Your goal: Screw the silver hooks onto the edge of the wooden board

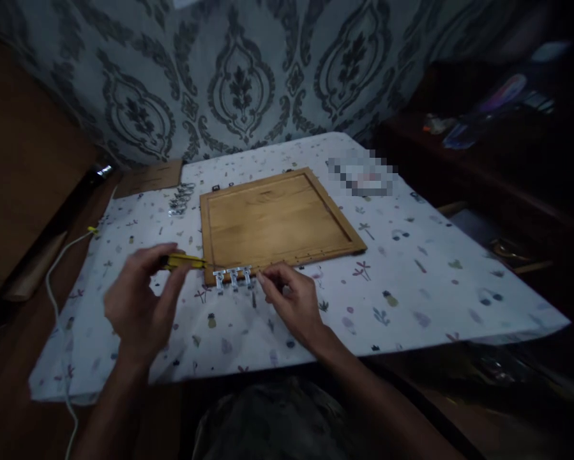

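Observation:
My left hand [140, 303] is closed around a yellow-and-black screwdriver [187, 261]. The tool's thin shaft points right, over the near left corner of a wooden panel [262, 220] with a raised frame, which lies flat. Along the panel's near edge sit three small metal hinges [233, 277] side by side. Just right of them, my right hand [294, 297] has thumb and fingertips pinched together at that edge. Whatever it pinches is hidden or too small to make out.
Several more metal hinges [180, 199] lie left of the panel, near a piece of cardboard [150, 177]. A patterned white cloth [411, 287] covers the table. A pale cable [57, 306] hangs over the left side. An open drawer [492, 246] stands at right.

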`<state>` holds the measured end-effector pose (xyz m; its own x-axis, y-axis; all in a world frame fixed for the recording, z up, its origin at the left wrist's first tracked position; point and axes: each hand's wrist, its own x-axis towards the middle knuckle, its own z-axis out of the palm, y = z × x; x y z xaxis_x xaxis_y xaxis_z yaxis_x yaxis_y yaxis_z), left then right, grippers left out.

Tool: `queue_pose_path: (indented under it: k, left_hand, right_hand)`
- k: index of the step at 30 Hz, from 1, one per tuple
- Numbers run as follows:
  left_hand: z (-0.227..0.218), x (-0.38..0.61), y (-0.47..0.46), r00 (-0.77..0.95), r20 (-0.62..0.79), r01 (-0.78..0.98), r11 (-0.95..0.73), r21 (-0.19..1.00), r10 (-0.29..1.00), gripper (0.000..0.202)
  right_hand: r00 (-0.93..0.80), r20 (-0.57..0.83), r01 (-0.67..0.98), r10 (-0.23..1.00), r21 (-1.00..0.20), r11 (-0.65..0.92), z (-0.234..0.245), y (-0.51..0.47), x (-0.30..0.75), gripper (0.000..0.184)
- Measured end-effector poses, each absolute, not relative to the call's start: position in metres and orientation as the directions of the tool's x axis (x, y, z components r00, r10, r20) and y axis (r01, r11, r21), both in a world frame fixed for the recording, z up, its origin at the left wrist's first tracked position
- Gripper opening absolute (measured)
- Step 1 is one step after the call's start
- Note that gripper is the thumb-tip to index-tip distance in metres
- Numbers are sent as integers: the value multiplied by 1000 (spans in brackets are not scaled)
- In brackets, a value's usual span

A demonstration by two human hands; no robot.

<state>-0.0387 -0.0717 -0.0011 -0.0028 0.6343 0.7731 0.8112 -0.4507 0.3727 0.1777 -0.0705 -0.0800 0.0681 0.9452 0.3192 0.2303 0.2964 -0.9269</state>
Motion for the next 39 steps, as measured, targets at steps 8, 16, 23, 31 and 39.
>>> queue_pose_path:
  k: [8, 16, 23, 31, 39]
  left_hand:
    - [-11, -4, -88, 366, 820, 618, -774, 139, 440, 25]
    - [-28, 4, -87, 409, 823, 571, -814, 106, 394, 13]
    - [-35, -1, -74, 455, 782, 555, -822, 126, 427, 13]
    - [-75, -97, 41, 74, 532, 806, -364, 466, 843, 17]
    - [-97, -147, 127, -121, 424, 909, -72, 410, 897, 37]
  right_hand:
    - [-337, 163, -43, 927, -987, 157, -54, -89, 159, 39]
    - [-175, -91, -312, 980, -939, -143, -51, -84, 151, 57]
    - [-137, -106, -136, 985, -983, -124, -49, -56, 183, 53]
    - [178, 42, 649, 983, -756, -85, -65, -54, 280, 47]
    - [368, -20, 743, 930, -595, -307, -58, -65, 312, 51]
